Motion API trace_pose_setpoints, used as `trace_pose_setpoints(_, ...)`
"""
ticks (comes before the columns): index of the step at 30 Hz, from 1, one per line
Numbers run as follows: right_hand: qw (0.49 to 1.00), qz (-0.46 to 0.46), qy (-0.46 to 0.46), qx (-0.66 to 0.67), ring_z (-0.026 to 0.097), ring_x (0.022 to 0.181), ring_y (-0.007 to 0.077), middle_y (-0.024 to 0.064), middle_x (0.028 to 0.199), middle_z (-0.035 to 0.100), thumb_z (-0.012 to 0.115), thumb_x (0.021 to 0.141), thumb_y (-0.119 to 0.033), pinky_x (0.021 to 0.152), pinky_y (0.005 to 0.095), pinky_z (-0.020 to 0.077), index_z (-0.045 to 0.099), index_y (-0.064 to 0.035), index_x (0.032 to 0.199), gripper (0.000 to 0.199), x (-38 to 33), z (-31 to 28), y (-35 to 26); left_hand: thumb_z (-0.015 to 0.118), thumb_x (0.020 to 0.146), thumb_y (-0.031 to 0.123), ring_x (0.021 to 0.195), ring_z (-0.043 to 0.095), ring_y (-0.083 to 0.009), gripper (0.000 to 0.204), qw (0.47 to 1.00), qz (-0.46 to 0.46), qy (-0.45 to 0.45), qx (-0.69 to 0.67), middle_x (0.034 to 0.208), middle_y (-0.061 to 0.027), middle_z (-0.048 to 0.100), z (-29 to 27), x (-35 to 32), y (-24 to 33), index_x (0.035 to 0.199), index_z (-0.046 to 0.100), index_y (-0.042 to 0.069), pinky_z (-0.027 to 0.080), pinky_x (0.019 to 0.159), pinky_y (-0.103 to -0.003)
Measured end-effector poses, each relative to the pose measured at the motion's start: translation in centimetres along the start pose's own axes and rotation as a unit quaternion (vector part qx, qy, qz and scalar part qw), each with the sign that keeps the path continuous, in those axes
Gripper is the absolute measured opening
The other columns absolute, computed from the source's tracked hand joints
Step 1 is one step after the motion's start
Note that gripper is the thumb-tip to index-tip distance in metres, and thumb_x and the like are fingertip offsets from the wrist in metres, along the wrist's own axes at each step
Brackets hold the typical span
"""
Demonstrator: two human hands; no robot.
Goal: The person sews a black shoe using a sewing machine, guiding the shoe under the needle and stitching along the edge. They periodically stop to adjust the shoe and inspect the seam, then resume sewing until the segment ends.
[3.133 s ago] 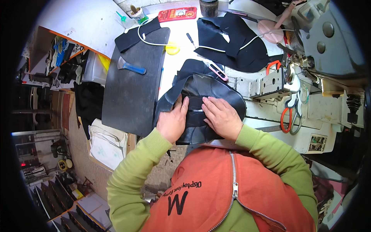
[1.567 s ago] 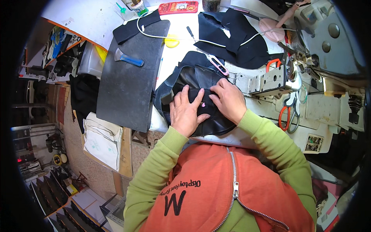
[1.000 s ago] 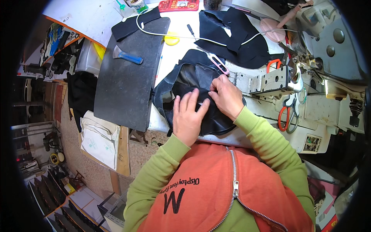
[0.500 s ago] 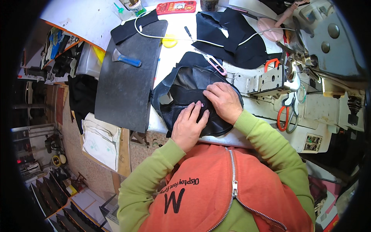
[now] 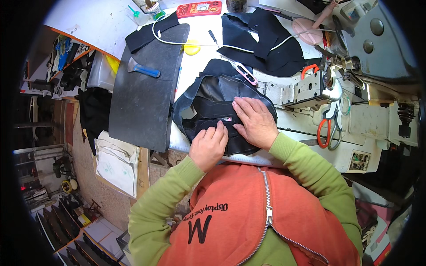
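A black leather piece [image 5: 213, 91], sewn into a bag-like shape with a raised rim, lies in front of me at the near edge of the white table. A small slit [image 5: 226, 119] in it shows something pale and pinkish. Just below the slit, the bent fingers of my left hand [image 5: 208, 145] come together and grip the leather. My right hand [image 5: 256, 120] rests on the piece to the right of the slit, its fingers stretched out and the thumb apart. Pink-handled scissors [image 5: 246, 74] lie right behind the leather piece.
A dark cutting board [image 5: 144, 95] with a blue-handled blade tool [image 5: 144, 69] is on the left. Black fabric pieces [image 5: 266, 44] and a white cable [image 5: 199, 43] lie behind. A sewing machine [image 5: 308, 91] stands at the right, beside orange-and-grey scissors [image 5: 329, 128].
My left hand has drawn back slightly toward me, its spread fingers now bent together. The slit shows wider. My right hand has shifted slightly, its fingers flatter on the leather.
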State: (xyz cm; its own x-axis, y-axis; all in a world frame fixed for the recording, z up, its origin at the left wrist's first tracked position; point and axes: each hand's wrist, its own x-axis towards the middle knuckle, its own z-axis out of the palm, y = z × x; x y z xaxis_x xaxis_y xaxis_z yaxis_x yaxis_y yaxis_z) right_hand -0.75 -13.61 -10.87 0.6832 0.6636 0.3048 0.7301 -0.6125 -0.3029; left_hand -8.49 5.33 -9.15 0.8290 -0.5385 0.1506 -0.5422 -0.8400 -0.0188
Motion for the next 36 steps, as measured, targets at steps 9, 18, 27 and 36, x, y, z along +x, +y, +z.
trace_pose_setpoints(9, 1.000, 0.011, -0.007, 0.012, 0.045, 0.118, 0.0294, 0.0121, 0.129, 0.049, 0.075, 0.069, -0.032, 0.100, 0.0405, 0.0372, 0.053, 0.0008, 0.123, 0.066, 0.0, -0.4, 0.0, 0.055, 0.076, 0.016, 0.084, 0.053, -0.0194, 0.011, 1.000, 0.024, 0.004, 0.018, 0.099, -0.0116, 0.059, -0.5, 0.6, -0.9, 0.081, 0.058, 0.006, 0.040, 0.066, -0.029)
trace_pose_setpoints(18, 1.000, 0.016, -0.018, -0.012, 0.044, 0.119, 0.0285, 0.0130, 0.130, 0.049, 0.072, 0.070, -0.036, 0.104, 0.0410, 0.0338, 0.053, 0.0019, 0.123, 0.068, 0.0, -0.6, -0.4, 0.054, 0.078, 0.013, 0.096, 0.056, -0.0229, 0.034, 0.998, -0.025, 0.065, 0.006, 0.123, -0.0165, 0.056, -0.4, -0.1, 1.2, 0.109, 0.060, -0.002, 0.046, 0.074, -0.033)
trace_pose_setpoints(27, 0.999, 0.018, -0.028, -0.027, 0.042, 0.125, 0.0271, 0.0139, 0.132, 0.048, 0.066, 0.074, -0.031, 0.107, 0.0434, 0.0298, 0.055, 0.0002, 0.120, 0.057, -0.5, -1.1, -0.8, 0.051, 0.084, 0.006, 0.125, 0.044, -0.0364, 0.047, 0.983, -0.113, 0.023, -0.145, 0.136, -0.0205, 0.044, 1.5, -0.2, 2.9, 0.130, 0.046, -0.003, 0.039, 0.102, -0.044)
trace_pose_setpoints(36, 0.989, -0.131, -0.061, 0.031, 0.039, 0.131, 0.0244, 0.0081, 0.135, 0.049, 0.054, 0.082, -0.021, 0.110, 0.0441, 0.0272, 0.066, -0.0133, 0.111, 0.032, 5.3, 1.1, -0.8, 0.051, 0.082, 0.007, 0.128, 0.040, -0.0363, 0.049, 0.979, -0.092, -0.007, -0.182, 0.138, -0.0201, 0.042, 1.8, -0.6, 1.8, 0.131, 0.046, -0.001, 0.034, 0.105, -0.048)
